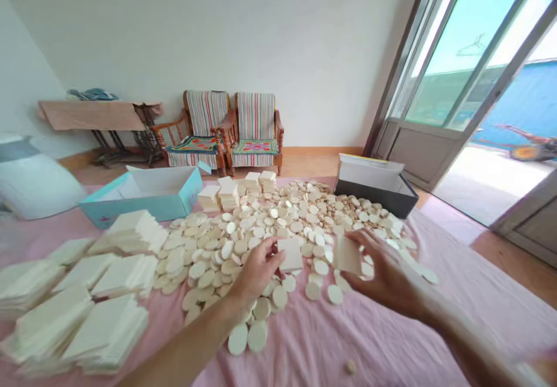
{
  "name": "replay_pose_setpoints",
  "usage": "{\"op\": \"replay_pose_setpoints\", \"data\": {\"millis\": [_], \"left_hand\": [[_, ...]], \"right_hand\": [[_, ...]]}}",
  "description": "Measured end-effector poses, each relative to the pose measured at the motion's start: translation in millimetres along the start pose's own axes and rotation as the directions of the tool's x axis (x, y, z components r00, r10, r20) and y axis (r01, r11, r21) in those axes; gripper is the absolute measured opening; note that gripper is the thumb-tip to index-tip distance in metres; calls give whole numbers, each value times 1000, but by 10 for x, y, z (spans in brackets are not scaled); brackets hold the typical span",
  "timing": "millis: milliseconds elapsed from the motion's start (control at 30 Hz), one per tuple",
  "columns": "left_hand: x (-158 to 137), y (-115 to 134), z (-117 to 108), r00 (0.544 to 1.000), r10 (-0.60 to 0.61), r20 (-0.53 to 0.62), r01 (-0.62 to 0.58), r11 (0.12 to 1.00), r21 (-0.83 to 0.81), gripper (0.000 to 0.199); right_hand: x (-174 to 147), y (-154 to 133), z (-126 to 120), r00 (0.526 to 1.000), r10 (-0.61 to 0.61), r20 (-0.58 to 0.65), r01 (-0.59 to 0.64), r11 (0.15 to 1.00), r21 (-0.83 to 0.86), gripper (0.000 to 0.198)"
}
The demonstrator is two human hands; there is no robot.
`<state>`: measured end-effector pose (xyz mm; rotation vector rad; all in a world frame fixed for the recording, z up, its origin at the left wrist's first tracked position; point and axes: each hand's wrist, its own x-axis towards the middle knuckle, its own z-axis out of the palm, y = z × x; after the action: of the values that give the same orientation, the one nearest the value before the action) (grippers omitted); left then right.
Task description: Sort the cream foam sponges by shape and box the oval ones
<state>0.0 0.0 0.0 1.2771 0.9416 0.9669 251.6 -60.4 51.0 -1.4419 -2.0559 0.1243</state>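
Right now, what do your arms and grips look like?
My left grip and right grip are bare hands, without gloves. No watch shows. My left arm has no sleeve in view; my right arm blurs near the picture's edge.

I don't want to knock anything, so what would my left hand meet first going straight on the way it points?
Past the square piece it holds, your left hand would likely meet the pale round discs ahead first, though its height above them is unclear, so it might pass over.
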Motion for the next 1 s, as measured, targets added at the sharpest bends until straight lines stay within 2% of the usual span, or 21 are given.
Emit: {"op": "replay_pose_setpoints", "data": {"millis": [100,200,367,533,600,733,833,1000], "left_hand": [[-11,17,27,999,33,36,-33,999,3,62],[-79,56,42,998,49,46,-48,999,-15,56],[-251,97,2,999,33,-24,-33,999,-14,47],[-361,123,-74,993,105,45,-108,992,69,46],[-392,141,-101,990,138,17,-139,982,125,50],[-440,164,-157,987,137,-80,-119,972,202,59],[-459,163,-204,982,157,-106,-134,971,197,58],[-465,157,-324,970,160,-185,-132,979,155,55]], "right_hand": [[230,-390,197,994,-99,49,98,995,18,32],[358,-614,354,986,-125,113,123,992,31,28],[368,-661,527,958,-158,239,130,983,129,28],[355,-749,614,947,-192,259,172,980,96,34],[366,-845,615,945,-188,266,187,982,29,37],[417,-1052,603,939,-163,302,195,978,-79,37],[489,-1156,621,933,-160,323,201,975,-96,37],[656,-1280,697,891,-226,393,280,956,-84,38]]}}
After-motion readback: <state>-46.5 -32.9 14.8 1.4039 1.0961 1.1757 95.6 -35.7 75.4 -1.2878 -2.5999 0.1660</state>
